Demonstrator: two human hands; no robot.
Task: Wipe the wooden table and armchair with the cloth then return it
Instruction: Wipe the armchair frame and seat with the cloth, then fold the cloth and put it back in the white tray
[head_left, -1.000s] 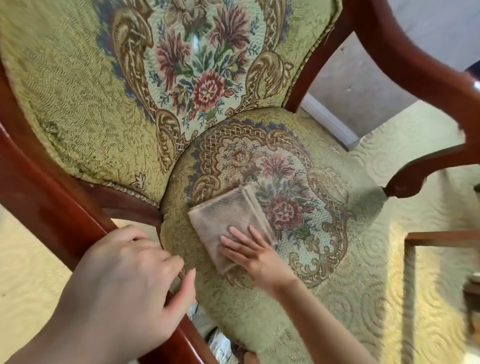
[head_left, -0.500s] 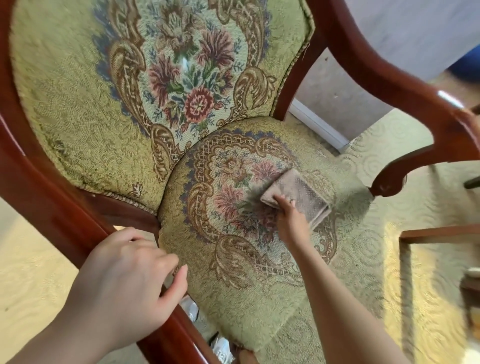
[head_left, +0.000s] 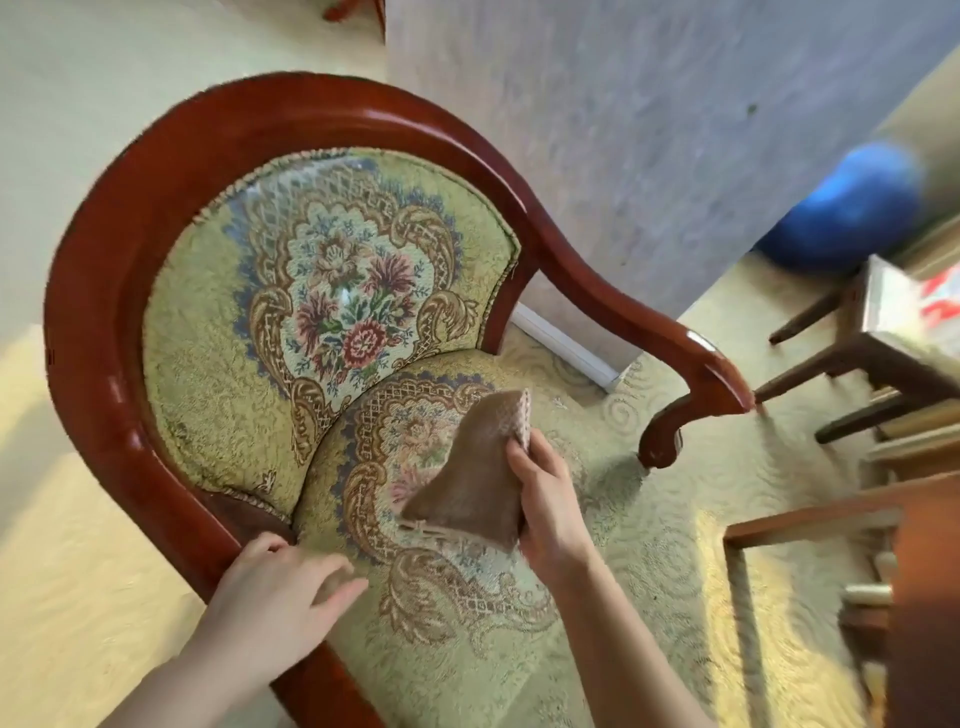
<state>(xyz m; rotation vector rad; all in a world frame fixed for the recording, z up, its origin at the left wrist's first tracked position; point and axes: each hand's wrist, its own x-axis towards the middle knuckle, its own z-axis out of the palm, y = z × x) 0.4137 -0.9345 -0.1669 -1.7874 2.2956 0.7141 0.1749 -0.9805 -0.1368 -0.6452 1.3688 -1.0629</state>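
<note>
The armchair (head_left: 119, 291) fills the view: a glossy red-brown wooden frame around green floral upholstery. My right hand (head_left: 545, 499) grips a folded brown cloth (head_left: 467, 483) and holds it lifted above the middle of the seat cushion (head_left: 467, 623). My left hand (head_left: 280, 597) hovers by the chair's left arm rail, fingers spread over the seat's edge and holding nothing. The chair's right armrest (head_left: 711, 374) curves out toward the right. At the right edge stands part of a wooden table (head_left: 810, 525).
Dark wooden chair legs (head_left: 810, 374) stand at the right, and a blue ball (head_left: 852, 208) lies against the grey wall (head_left: 649, 130) behind them. A patterned cream carpet (head_left: 727, 467) covers the floor around the armchair.
My right hand has lifted the cloth off the seat and now holds it bunched in the air. My left hand has left the arm rail. The view has pulled back and up.
</note>
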